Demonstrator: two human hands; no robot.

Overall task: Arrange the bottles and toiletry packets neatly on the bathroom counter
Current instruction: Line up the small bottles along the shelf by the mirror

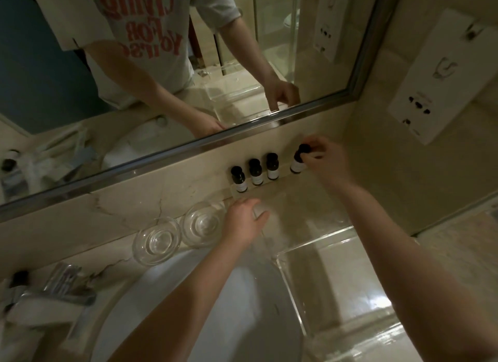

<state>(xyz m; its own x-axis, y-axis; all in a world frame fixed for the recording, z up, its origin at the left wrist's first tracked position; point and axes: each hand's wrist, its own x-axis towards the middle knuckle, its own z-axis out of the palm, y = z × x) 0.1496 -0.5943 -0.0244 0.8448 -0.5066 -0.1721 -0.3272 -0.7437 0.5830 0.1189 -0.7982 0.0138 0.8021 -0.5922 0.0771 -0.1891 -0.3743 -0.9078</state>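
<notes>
Three small dark bottles with white labels [255, 171] stand in a row against the marble backsplash under the mirror. A fourth like bottle [298, 160] is just right of them, tilted, with my right hand [322, 160] gripping it by the cap and side. My left hand [244, 220] rests on the near left corner of a clear acrylic tray [315, 243], fingers spread, below the bottle row. Toiletry packets [64, 279] lie in a loose pile at the far left of the counter.
Two upturned clear glasses [157, 240] [203, 222] stand left of my left hand by the backsplash. The white basin [167, 316] fills the lower middle. A mirror [161, 65] spans the wall; a socket panel [442, 75] is on the right wall.
</notes>
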